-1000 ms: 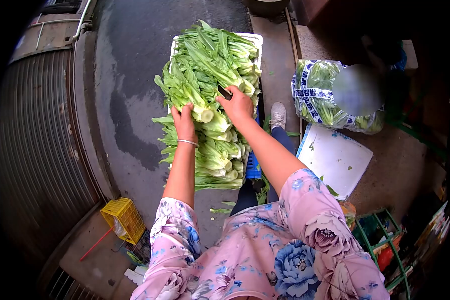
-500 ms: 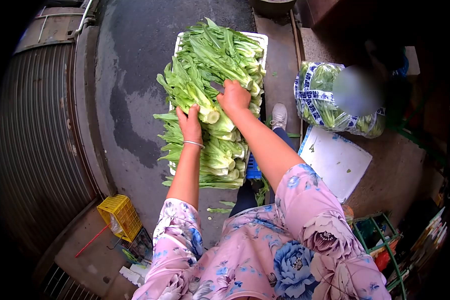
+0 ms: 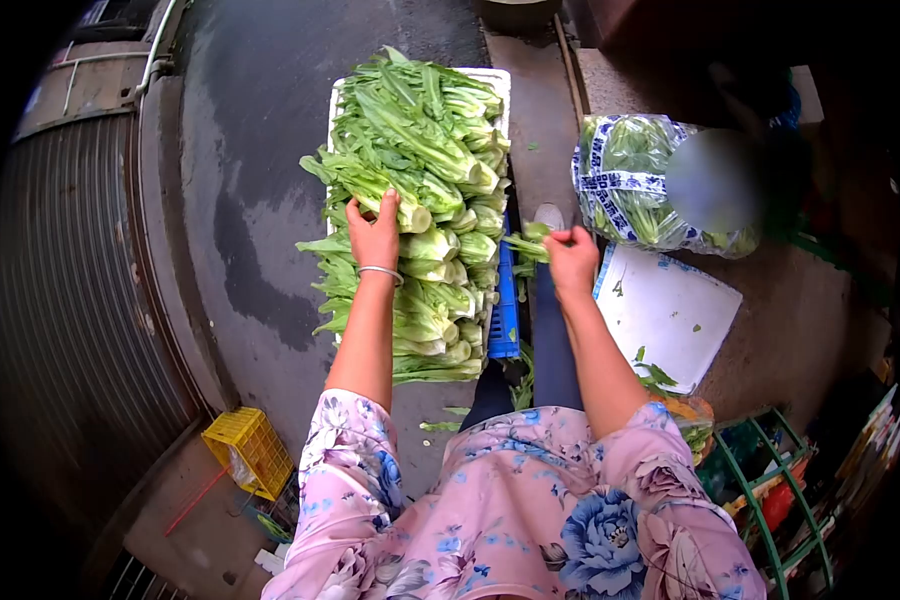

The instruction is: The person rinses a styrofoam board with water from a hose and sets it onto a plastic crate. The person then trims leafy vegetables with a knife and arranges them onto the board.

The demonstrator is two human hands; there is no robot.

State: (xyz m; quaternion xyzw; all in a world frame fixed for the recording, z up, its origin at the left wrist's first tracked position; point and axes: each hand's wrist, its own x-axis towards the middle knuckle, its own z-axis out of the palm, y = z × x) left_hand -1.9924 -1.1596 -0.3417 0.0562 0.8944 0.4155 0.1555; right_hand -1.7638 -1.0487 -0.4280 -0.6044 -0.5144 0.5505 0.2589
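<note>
My left hand [image 3: 373, 236] is closed around the stem end of a head of long-leaf lettuce [image 3: 411, 214] on the left side of the pile. Apart from the pile, to its right, my right hand [image 3: 573, 262] pinches a loose green lettuce leaf [image 3: 530, 246] with a pale stalk. Rows of lettuce heads [image 3: 440, 310] fill a white crate [image 3: 503, 84], most with cut ends facing right. Under the crate's right side shows a blue plastic crate [image 3: 504, 322]. Most of the white crate's inside is hidden by the leaves.
A plastic-wrapped bundle of greens [image 3: 620, 185] stands at right, above a white foam lid [image 3: 670, 310] with leaf scraps. A yellow crate [image 3: 250, 452] lies lower left. At lower right is a green metal frame [image 3: 770, 480]. A ribbed shutter [image 3: 80, 270] runs along the left.
My right hand has moved from the pile out to the right and now carries a loose leaf. My left hand stays on the lettuce head, which now sits lower on the pile.
</note>
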